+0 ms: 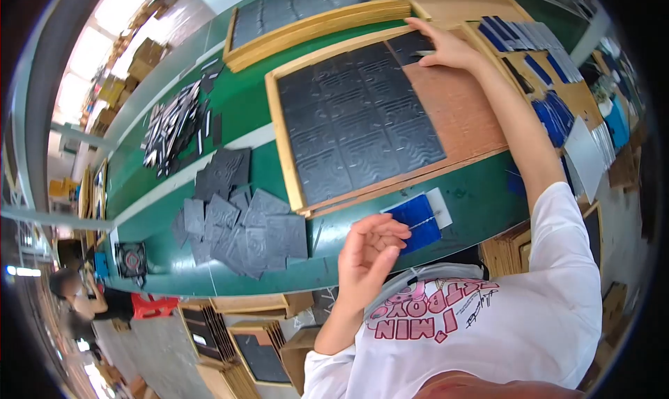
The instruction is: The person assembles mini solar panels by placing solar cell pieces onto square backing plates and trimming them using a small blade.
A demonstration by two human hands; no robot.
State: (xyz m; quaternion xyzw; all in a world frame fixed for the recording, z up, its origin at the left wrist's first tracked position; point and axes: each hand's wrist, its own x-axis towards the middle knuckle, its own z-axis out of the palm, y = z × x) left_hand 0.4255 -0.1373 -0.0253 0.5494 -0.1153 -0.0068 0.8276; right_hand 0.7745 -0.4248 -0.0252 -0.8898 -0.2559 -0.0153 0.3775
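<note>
A shallow wooden-framed tray lies on a green workbench, partly covered with embossed dark square tiles. The person's right hand spreads over its far corner; whether it grips anything, I cannot tell. The left hand, loosely curled and seemingly unladen, hovers by a blue pad. Loose grey tiles lie piled leftward.

White shirt — pink lettering, "BOY" legible — rest unclear.

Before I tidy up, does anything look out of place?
Two untidy spots on the green table: narrow strips heaped, and loose dark squares overlapping at odd angles, unlike the neatly rowed panels in the wooden frame.
</note>
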